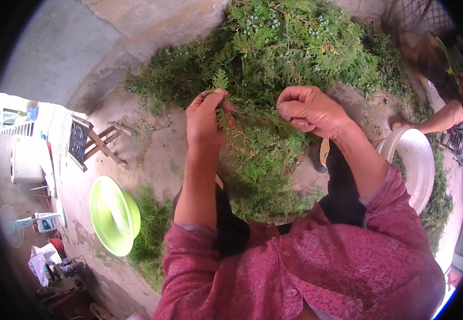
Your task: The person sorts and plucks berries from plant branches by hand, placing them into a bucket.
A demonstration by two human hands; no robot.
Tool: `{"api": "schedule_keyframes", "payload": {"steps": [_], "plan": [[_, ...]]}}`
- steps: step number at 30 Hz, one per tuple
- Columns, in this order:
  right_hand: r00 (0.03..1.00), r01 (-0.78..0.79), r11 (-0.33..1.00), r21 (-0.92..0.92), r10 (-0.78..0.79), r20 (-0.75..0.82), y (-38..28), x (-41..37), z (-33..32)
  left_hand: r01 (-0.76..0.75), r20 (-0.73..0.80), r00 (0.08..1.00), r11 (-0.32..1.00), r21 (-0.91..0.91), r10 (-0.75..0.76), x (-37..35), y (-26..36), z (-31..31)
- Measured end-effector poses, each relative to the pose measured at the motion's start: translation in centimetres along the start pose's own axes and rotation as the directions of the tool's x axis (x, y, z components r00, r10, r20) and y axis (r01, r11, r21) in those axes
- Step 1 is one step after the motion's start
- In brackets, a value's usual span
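My left hand (206, 118) pinches a green cypress sprig (221, 82) by its stem, fingers closed around it. My right hand (309, 109) is clenched just to the right, gripping the other end of the same thin twig. Both hands hover over a small heap of picked greenery (261, 160) lying between my knees. A large pile of leafy branches (290, 48) with small pale berries covers the concrete floor beyond the hands.
A lime-green basin (113, 213) stands tilted at my left, a white basin (418, 160) at my right. Another person's arm (439, 120) reaches in from the right. A small wooden stool (90, 141) and a fan (15, 224) stand further left.
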State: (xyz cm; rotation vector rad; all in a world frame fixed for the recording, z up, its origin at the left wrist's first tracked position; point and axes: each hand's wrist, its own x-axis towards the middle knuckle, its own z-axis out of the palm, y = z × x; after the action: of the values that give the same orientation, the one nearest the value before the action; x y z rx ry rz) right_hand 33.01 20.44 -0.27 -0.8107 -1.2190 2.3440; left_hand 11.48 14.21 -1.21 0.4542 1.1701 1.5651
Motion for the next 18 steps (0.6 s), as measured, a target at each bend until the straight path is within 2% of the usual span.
{"api": "schedule_keyframes", "payload": {"steps": [1,3,4,5,7,8,10,11,13,17,18], "plan": [[1.000,0.001,1.000,0.000,-0.001,0.000,0.1,0.0,0.4,0.000,-0.009,1.000,1.000,-0.007,0.000,0.1,0.0,-0.1],[0.993,0.050,0.933,-0.356,-0.084,-0.081,0.4,0.0,1.4,0.024,0.008,1.000,0.999,-0.027,-0.024,0.4,-0.3,-0.3],[0.987,0.116,0.900,-0.419,-0.153,-0.056,0.8,0.1,1.6,0.048,0.025,0.999,0.998,-0.048,-0.047,0.4,-0.4,-0.4],[0.987,0.116,0.900,-0.421,-0.152,-0.054,1.4,0.2,1.6,0.047,0.024,0.999,0.998,-0.049,-0.046,0.4,-0.5,-0.2],[0.884,0.377,0.602,-0.704,-0.461,0.079,2.4,0.5,1.7,0.013,-0.044,0.999,1.000,0.007,-0.012,0.4,-0.8,0.3],[0.884,0.377,0.602,-0.704,-0.460,0.080,2.5,0.4,2.1,0.012,-0.045,0.999,1.000,0.007,-0.012,0.4,-0.9,0.4],[0.762,0.296,0.092,-0.951,-0.623,0.177,2.6,0.6,3.0,0.045,-0.035,0.998,0.999,0.024,-0.044,0.4,-1.0,0.6],[0.762,0.292,0.095,-0.952,-0.625,0.171,2.7,0.8,3.2,0.048,-0.032,0.998,0.998,0.027,-0.047,0.4,-1.2,0.8],[0.815,0.179,0.018,-0.984,-0.563,0.138,3.1,1.3,3.2,0.090,-0.014,0.996,0.996,0.001,-0.090,0.3,-1.4,1.0],[0.810,0.204,0.086,-0.975,-0.574,0.119,3.3,2.4,2.3,0.101,0.025,0.995,0.995,-0.008,-0.101,0.3,-1.2,0.9],[0.854,0.219,0.290,-0.932,-0.518,0.039,3.0,2.3,2.3,0.081,0.043,0.996,0.996,0.043,-0.082,0.2,-1.1,1.0]]}}
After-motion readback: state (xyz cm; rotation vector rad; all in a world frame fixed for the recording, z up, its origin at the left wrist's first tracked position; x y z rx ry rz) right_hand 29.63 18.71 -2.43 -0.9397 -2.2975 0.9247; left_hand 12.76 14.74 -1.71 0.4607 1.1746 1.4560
